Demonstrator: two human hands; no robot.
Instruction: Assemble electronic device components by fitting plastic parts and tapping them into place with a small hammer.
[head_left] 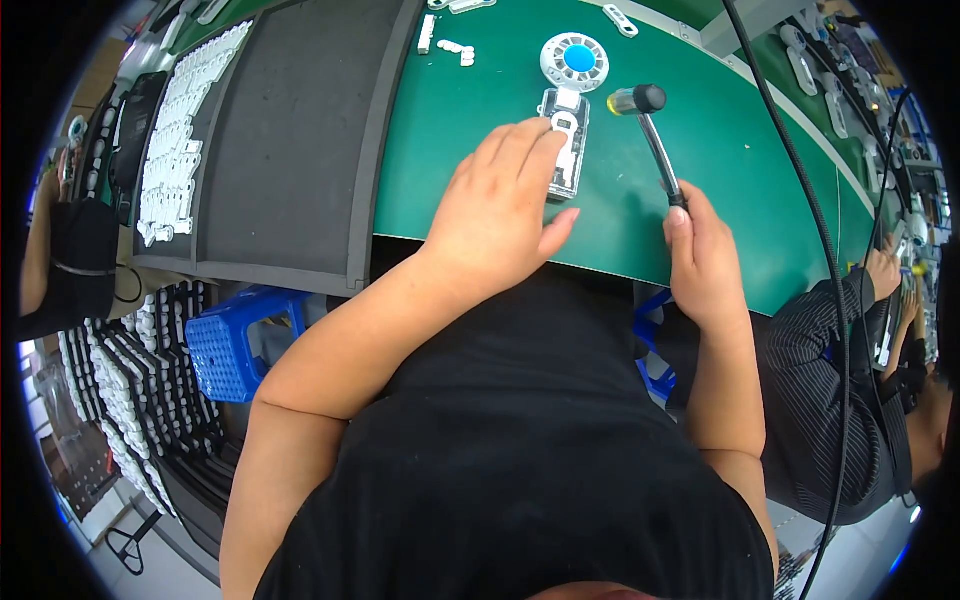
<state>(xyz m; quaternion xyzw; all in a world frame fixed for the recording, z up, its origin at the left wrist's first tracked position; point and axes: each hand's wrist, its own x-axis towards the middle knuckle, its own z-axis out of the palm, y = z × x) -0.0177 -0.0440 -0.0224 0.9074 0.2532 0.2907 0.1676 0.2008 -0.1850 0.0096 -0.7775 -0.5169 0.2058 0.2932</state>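
Note:
A handheld fan (575, 63) with a round white head and a blue centre lies on the green work table. Its narrow body rests in a clear holder (572, 178), and a white part shows there. My left hand (505, 195) reaches over the holder's left side, fingers stretched out onto the fan's body. The thumb points away at the near end, and the hand hides part of the holder. To the right, my right hand (705, 250) is closed around the dark grip of a small mallet (655, 145). The mallet's head, black and yellowish, is raised beside the fan, apart from it.
Left of the green table top (480, 110) stands a dark grey tray (290, 130) with white parts (175, 150) along its far left. Small white pieces (458, 50) lie at the back. A black cable (800, 160) hangs at the right, near a co-worker's striped sleeve (815, 340). A blue stool (230, 345) stands below.

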